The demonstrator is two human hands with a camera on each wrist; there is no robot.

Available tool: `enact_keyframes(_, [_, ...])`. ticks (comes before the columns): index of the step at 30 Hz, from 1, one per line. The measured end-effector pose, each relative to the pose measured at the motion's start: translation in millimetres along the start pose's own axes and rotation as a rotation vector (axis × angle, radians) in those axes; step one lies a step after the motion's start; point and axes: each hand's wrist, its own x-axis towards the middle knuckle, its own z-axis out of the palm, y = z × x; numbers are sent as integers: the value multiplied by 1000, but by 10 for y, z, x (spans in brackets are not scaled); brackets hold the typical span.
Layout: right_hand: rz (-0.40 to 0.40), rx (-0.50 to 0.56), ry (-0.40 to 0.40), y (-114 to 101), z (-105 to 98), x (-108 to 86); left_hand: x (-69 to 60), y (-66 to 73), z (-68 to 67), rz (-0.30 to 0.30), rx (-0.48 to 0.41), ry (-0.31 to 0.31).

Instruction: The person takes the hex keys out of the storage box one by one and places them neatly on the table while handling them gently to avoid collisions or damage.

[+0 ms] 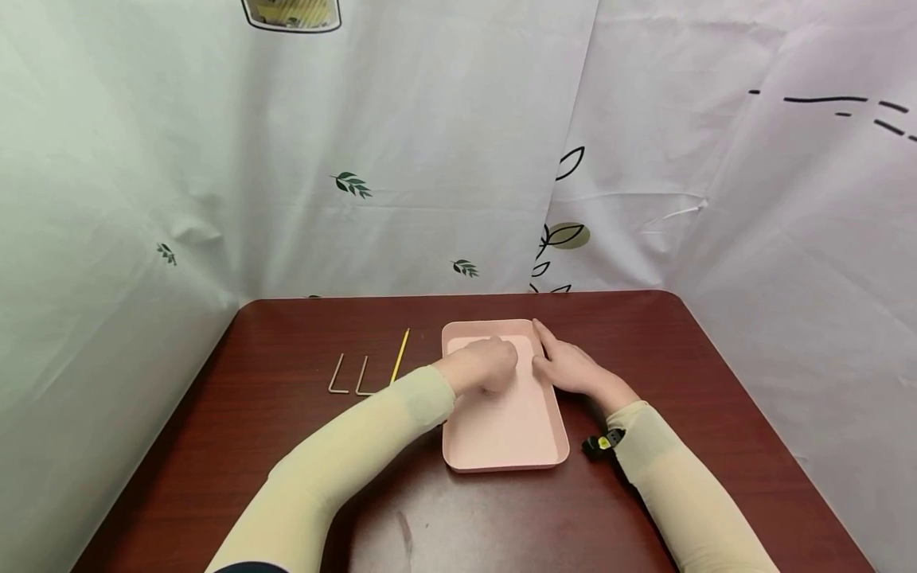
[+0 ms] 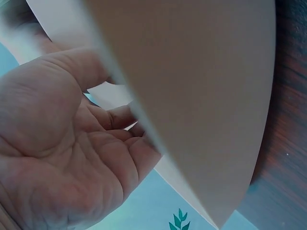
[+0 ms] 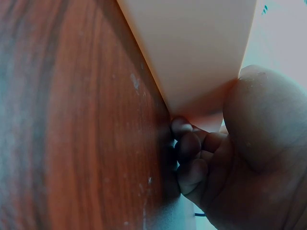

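A shallow pink tray (image 1: 505, 434) with rounded corners lies on the table. Over its inside, toward the far end, is my left hand (image 1: 483, 364), fingers bent down. In the left wrist view the tray wall (image 2: 192, 96) hides the left fingertips, so whether they pinch anything does not show. My right hand (image 1: 573, 370) holds the tray's right side near the far corner, thumb at the rim. From the right wrist view, the curled fingers (image 3: 192, 146) of that hand are low against the outer wall, close to the tabletop.
Left of the tray, two L-shaped hex keys (image 1: 337, 376) and a thin yellow pencil-like stick (image 1: 401, 354) lie on the dark red-brown table (image 1: 286, 446). White printed curtains (image 1: 430, 143) hang behind the table and along both sides.
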Motion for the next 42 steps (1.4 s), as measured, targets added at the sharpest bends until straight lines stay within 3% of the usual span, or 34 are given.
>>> enact_keyframes(6, [0, -2, -1, 6, 2, 10, -108, 19, -9, 12, 22, 52])
enact_keyframes(11, [3, -5, 1, 18, 6, 11, -106, 14, 2, 41, 57, 80])
enact_keyframes(21, [5, -2, -3, -9, -4, 4, -120, 3, -1, 96, 72, 104])
enact_keyframes(29, [1, 0, -5, 0, -11, 0, -114, -17, 2, 122, 65, 88])
enact_keyframes(38, [1, 3, -6, 16, 2, 1, -78, -41, 12, 112, 28, 82])
enact_keyframes(42, [1, 1, -2, 15, 1, 2, -84, -75, -10, 98, -55, 89])
